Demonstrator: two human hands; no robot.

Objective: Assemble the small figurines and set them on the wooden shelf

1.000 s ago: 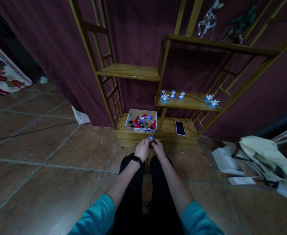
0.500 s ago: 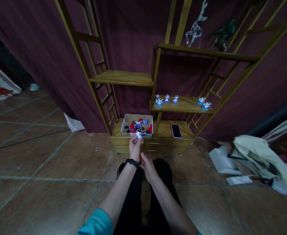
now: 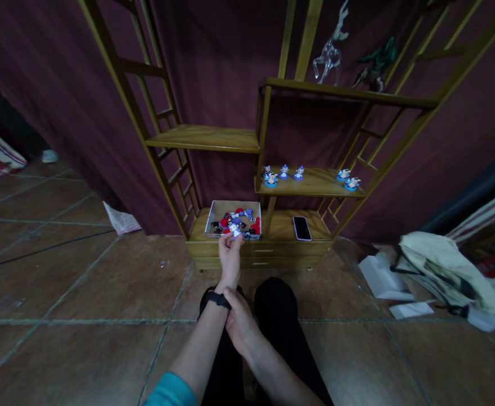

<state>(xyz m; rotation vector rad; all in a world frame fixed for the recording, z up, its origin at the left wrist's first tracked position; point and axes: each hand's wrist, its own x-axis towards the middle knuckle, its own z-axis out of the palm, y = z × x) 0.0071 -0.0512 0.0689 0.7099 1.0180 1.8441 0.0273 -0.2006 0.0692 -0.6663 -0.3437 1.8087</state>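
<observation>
A small purple-and-white figurine (image 3: 234, 229) is pinched between the fingertips of my left hand (image 3: 229, 256), just over the front edge of a shallow cardboard box (image 3: 214, 210). Inside the box lie several more little figurines (image 3: 247, 214) in purple, red and black. My right hand (image 3: 239, 322) is at my left wrist, against the black wristband (image 3: 219, 299); its thumb shows on top, while its other fingers are hidden behind the wrist.
Several small figurines (image 3: 299, 173) stand on the middle shelf (image 3: 315, 183) of a wooden rack. A phone (image 3: 302, 228) lies on the lower board. Higher up are a clear deer figure (image 3: 328, 56) and a dark statue (image 3: 374, 65). Bags (image 3: 446, 265) lie on the floor at right.
My right hand has moved back along my left arm to the wristband. The figurine in my left hand has turned more upright, and the view has shifted slightly.
</observation>
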